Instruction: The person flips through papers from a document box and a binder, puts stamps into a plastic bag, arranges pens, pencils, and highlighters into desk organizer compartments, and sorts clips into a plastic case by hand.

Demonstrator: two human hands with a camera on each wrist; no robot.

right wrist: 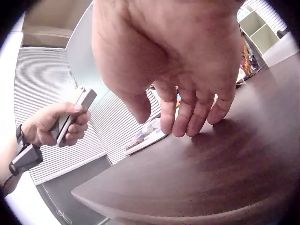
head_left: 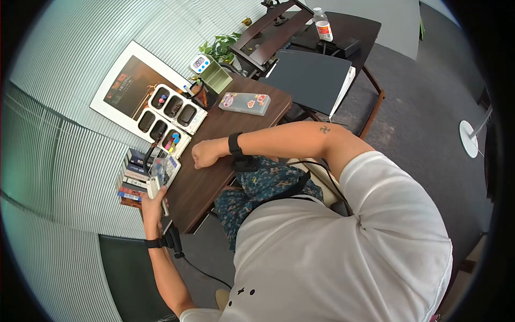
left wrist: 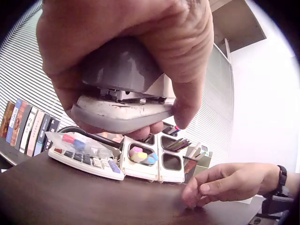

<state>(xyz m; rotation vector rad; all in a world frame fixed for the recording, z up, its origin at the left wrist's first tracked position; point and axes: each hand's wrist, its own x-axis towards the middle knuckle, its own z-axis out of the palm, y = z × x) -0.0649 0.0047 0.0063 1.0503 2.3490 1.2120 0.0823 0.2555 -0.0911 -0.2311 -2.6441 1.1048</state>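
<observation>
- White tee (head_left: 316,247), short sleeves, small black marks (head_left: 241,291) on front
- Dark blue-green patterned bottoms (head_left: 265,181)
- Black band (head_left: 234,144) and boxy black camera (head_left: 246,165) on each wrist
- Thin black cable (head_left: 206,274) running from each camera
- Small dark angular tattoo (head_left: 325,130) on right arm

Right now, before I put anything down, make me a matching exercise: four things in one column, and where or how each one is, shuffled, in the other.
Things:
1. stapler
2. books
3. bottle
4. long flat case

Places and states:
A. standing on the separate dark table
B. lying down, with stickers on top
C. gripped in the left hand
D. side by side in a row, spines showing

Pairs: 1-C, 2-D, 3-A, 4-B.
</observation>
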